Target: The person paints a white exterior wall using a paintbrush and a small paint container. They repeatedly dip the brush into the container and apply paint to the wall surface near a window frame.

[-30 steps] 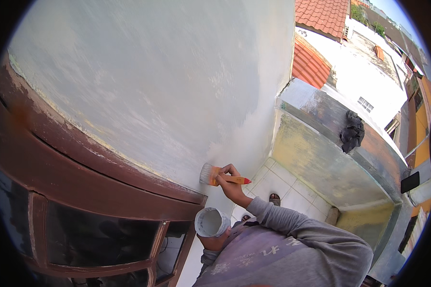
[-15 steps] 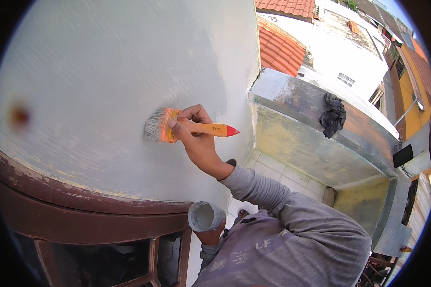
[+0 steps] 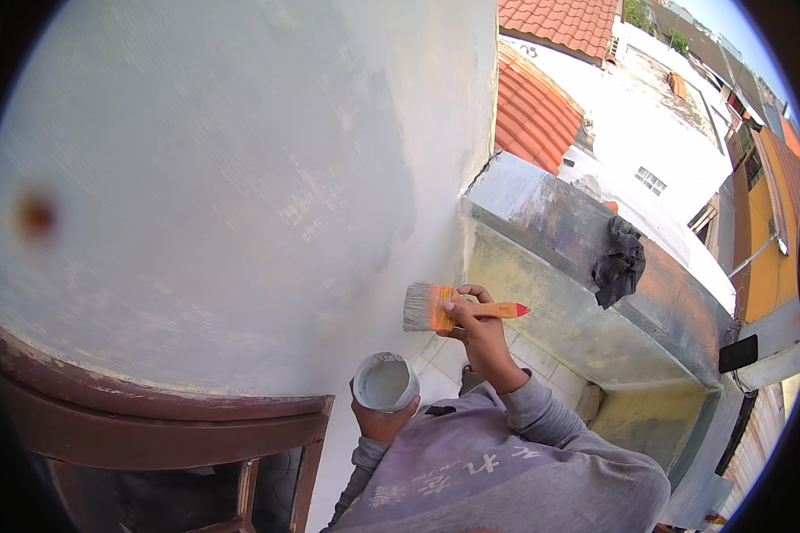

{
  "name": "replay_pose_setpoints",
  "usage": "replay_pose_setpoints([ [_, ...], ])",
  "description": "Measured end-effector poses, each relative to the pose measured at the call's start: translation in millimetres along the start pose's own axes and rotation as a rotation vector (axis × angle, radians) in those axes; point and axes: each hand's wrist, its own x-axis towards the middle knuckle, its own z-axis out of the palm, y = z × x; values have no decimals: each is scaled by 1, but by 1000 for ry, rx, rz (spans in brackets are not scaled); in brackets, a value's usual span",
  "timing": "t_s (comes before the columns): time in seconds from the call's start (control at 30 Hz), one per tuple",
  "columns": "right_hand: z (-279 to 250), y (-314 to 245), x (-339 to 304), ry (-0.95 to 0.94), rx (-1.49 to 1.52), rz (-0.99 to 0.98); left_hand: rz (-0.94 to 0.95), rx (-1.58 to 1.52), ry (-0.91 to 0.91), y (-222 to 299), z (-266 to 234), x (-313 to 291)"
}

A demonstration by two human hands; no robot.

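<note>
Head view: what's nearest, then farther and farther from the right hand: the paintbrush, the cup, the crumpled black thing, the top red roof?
1. Paintbrush: in the right hand.
2. Cup: leftward, in the left hand.
3. Crumpled black thing: rightward, on the ledge.
4. Top red roof: away beyond the ledge.

The hands [image 3: 482, 336] are bare, the long sleeves [image 3: 547, 416] grey, the purplish shirt front [image 3: 462, 422] printed with pale characters [image 3: 487, 465].

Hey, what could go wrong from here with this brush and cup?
The open cup in the left hand could spill if tilted, perhaps onto the grey top. The brush in the right hand might drip onto the floor tiles. A stray stroke might smear the brown frame bordering the wall.
</note>
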Motion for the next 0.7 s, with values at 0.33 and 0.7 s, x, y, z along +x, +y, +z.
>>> replay_pose_setpoints([
  [0.33, 10, -133, 11, -638, -741, -525, 100, -94, -97, 50, 59, 75],
  [0.7, 39, -168, 49, -1190, -1311, -532, 34, -207, 30, 70, 97, 81],
])
